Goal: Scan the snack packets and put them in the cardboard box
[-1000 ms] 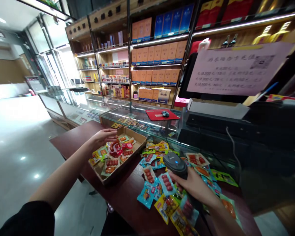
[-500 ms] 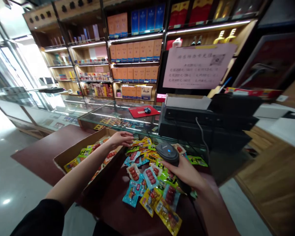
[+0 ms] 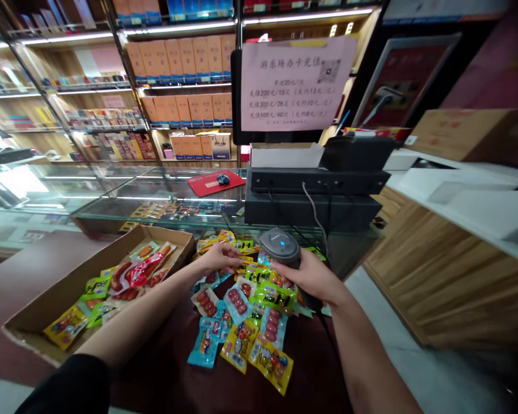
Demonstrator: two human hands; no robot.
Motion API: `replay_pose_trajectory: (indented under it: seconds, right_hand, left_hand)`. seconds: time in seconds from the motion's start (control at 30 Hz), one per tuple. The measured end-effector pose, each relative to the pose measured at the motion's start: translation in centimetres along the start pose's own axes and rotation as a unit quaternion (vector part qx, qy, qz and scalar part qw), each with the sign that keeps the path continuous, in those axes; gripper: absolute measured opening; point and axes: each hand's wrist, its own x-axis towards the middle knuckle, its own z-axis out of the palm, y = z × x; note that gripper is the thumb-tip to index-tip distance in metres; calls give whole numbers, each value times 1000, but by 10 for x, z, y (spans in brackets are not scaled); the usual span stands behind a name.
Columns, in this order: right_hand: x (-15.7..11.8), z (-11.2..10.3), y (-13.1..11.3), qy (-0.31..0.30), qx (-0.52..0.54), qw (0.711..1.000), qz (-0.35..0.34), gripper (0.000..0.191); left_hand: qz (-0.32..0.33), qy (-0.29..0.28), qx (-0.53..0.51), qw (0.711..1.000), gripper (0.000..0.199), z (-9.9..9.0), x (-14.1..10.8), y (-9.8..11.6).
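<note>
Wrapped round the handle of a dark barcode scanner (image 3: 280, 246) is my right hand (image 3: 313, 276); the scanner's head shows a blue light above the pile. My left hand (image 3: 220, 259) is over the back left of a pile of small snack packets (image 3: 274, 296), its fingers curved at a yellow packet; whether it grips one is hard to make out. Yellow (image 3: 271, 363), blue (image 3: 205, 342) and green packets lie on the dark red table (image 3: 164, 374). An open cardboard box (image 3: 30, 310) with more packets and a red sausage packet (image 3: 144, 270) stands to the left, partly behind my left forearm.
A glass counter (image 3: 112, 201) stands behind the table, with a mouse (image 3: 223, 179) on a red mat (image 3: 202, 183). A black cash register (image 3: 315, 207) and a pink sign (image 3: 293, 86) are at the back. The scanner's cable trails forward. White-topped wooden cabinet (image 3: 414, 276) at right.
The view has turned left to right, so more of the box shows. My left hand has moved from the box's edge to the pile. My right hand still holds the scanner.
</note>
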Motion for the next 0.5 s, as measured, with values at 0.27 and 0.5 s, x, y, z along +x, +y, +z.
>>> replay_pose_trajectory:
  seconds: [0.27,0.5]
  right_hand:
    - [1,-2,1,7,-26,1000,0,41]
    - [1,-1,5,31,-24,997,-64,45]
  left_hand:
    - [136,-64,193,970,45,42,-3,-10]
    - [192,-95,371,904,46,88,-2,-5]
